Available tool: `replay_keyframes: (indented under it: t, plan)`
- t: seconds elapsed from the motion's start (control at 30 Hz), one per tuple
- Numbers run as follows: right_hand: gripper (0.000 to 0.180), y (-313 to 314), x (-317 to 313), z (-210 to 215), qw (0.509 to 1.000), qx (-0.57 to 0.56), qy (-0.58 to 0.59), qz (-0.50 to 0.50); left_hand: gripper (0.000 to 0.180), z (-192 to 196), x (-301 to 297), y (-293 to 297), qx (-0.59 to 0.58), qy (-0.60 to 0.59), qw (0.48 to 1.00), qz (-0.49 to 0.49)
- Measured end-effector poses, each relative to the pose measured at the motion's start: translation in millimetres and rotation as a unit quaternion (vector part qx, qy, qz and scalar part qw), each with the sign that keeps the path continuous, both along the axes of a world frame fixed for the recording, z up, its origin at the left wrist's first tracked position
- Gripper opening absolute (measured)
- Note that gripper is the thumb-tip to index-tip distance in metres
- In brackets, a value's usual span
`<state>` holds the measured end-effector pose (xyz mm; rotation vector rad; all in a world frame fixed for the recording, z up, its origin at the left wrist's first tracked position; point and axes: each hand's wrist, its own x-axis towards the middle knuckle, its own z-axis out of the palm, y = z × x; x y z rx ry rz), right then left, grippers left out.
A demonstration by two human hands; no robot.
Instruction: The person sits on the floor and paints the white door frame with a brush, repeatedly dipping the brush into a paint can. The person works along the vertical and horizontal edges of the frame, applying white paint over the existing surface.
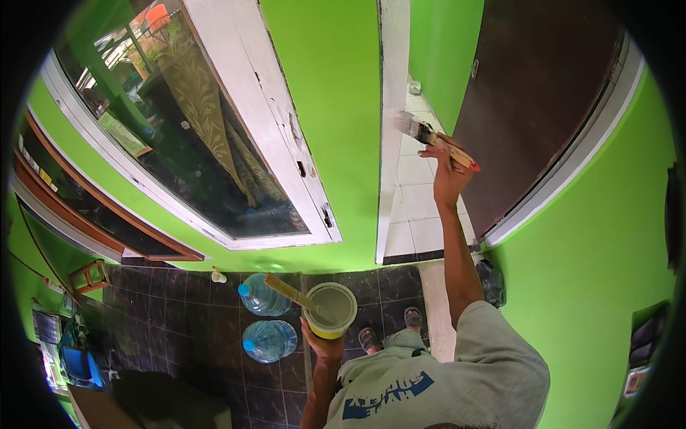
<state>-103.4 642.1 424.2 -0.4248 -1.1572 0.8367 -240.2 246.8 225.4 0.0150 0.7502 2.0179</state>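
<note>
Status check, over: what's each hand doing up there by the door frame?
Right hand grips paintbrush, bristles on white door frame. Left hand holds paint can, stick inside. Nothing in the way.

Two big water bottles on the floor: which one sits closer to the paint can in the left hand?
The upper water bottle, farther from the person. It lies right beside the paint can held by the left hand, under the stir stick. The other bottle lies lower left.

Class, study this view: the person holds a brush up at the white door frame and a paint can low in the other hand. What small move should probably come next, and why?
Probably a short stroke along the white door frame. The right hand has the paintbrush raised with its whitened bristles at the frame's edge, so they look loaded. The left hand holds the paint can, with a stir stick in it, ready for a later dip.
</note>
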Motion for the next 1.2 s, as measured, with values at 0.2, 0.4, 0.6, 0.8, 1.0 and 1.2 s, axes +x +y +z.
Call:
replay_keyframes:
  t: [0.2, 0.4, 0.6, 0.8, 1.0, 1.2]
  plan:
    - [0.021, 15, 7, 12, 0.999, 0.029, -0.007, -0.028, 0.068, -8, -5, 4, 0.029, 0.018, 0.999, -0.018]
    - [0.020, 9, 9, 17, 0.999, 0.041, 0.002, -0.007, 0.068, -5, -5, 7, 0.015, 0.003, 1.000, -0.019]
    - [0.020, 8, 6, -2, 1.000, 0.027, -0.004, 0.008, 0.069, 4, 0, 10, 0.017, 0.003, 1.000, -0.008]
    - [0.018, 3, 15, 0, 0.999, 0.014, -0.009, -0.031, 0.069, -1, -3, 4, 0.027, 0.011, 0.999, -0.016]
    - [0.018, -8, 27, 38, 0.975, 0.042, -0.218, 0.018, 0.068, 2, -1, 6, 0.004, 0.009, 1.000, 0.007]
    - [0.019, -3, 28, 79, 0.963, 0.064, -0.262, 0.025, 0.068, 6, 0, 8, 0.003, 0.010, 1.000, -0.012]
